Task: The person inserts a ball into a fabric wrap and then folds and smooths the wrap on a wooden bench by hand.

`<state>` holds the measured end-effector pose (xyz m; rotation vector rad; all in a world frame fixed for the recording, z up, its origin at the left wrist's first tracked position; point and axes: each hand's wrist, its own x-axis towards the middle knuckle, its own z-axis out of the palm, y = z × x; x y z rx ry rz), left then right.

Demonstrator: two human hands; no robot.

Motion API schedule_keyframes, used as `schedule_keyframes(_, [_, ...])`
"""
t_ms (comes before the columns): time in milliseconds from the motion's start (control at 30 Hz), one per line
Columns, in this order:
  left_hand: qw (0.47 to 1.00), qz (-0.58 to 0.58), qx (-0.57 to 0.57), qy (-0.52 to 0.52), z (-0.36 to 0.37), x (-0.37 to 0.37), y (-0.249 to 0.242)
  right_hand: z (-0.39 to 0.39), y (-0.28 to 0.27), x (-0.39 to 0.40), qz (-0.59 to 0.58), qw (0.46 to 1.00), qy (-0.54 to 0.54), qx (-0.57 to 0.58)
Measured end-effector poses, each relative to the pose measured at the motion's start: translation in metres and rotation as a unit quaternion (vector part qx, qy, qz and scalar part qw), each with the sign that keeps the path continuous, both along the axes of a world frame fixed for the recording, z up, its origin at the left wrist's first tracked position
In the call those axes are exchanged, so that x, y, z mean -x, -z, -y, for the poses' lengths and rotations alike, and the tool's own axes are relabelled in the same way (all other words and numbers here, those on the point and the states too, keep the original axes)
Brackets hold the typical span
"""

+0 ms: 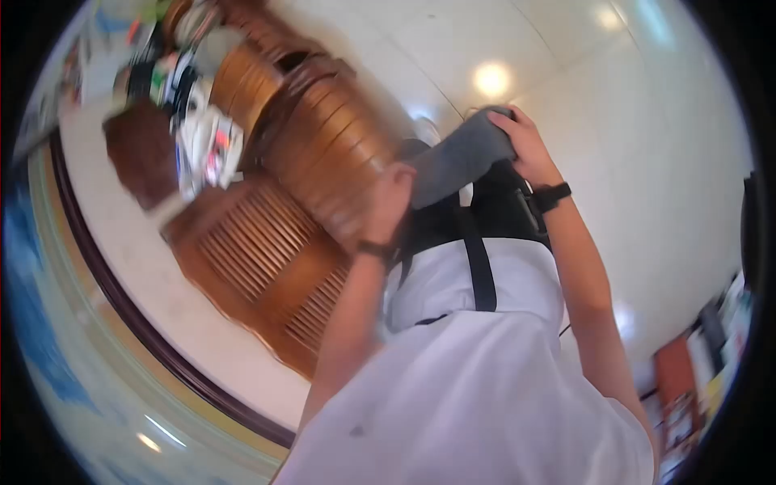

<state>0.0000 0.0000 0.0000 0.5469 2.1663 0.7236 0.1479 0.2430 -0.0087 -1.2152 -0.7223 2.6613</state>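
A grey cloth-like item (461, 158) is stretched between my two hands, in front of my black shorts. My right hand (525, 145) grips its upper right end, the thumb and fingers closed on it. At its lower left end is my left hand (392, 198), blurred by motion, so its fingers and hold cannot be made out. Dark bands circle both wrists. A black strap (479, 267) runs down the front of my white shirt.
To the left stands a wooden bench with a curved seat (335, 133) and slatted back (267, 238). White and coloured bags (212, 145) lie on it. Pale floor tiles (647, 162) reach to the right, with boxes and other things (679, 380) at the lower right.
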Motion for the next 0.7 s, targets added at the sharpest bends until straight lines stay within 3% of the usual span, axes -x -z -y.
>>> schedule_keyframes(67, [0.999,0.031,0.0,0.038,-0.006,0.048,-0.008,0.032,-0.016,0.026,0.077,0.993,0.074,-0.046])
schedule_keyframes(100, [0.993,0.086,0.042,0.062,-0.075,0.012,0.018,-0.013,0.017,-0.022,0.101,0.99,0.091,-0.038])
schedule_keyframes(167, [0.983,0.131,0.087,0.093,-0.14,0.05,0.016,-0.022,0.037,0.002,0.089,0.987,0.116,-0.065])
schedule_keyframes(233, [0.955,0.204,0.017,0.214,-0.217,0.04,0.026,-0.041,0.043,-0.02,0.146,0.969,0.17,-0.102])
schedule_keyframes(300, [0.913,0.279,0.052,0.294,-0.29,0.023,0.039,-0.039,0.07,-0.032,0.207,0.955,0.205,-0.046])
schedule_keyframes(367, [0.892,0.272,0.11,0.344,-0.316,0.033,0.062,-0.041,0.092,-0.017,0.242,0.948,0.2,-0.059])
schedule_keyframes(433, [0.885,0.23,0.047,0.401,-0.332,0.026,0.111,-0.034,0.137,-0.022,0.275,0.94,0.196,-0.054])
schedule_keyframes(533, [0.858,0.215,0.034,0.466,-0.337,0.032,0.179,-0.029,0.168,-0.023,0.181,0.938,0.296,0.011])
schedule_keyframes(600, [0.837,0.18,0.015,0.516,-0.345,0.026,0.227,-0.023,0.202,-0.032,0.261,0.925,0.222,-0.163])
schedule_keyframes(700, [0.781,0.135,0.044,0.608,-0.333,0.027,0.279,-0.001,0.238,-0.05,0.302,0.911,0.185,-0.209])
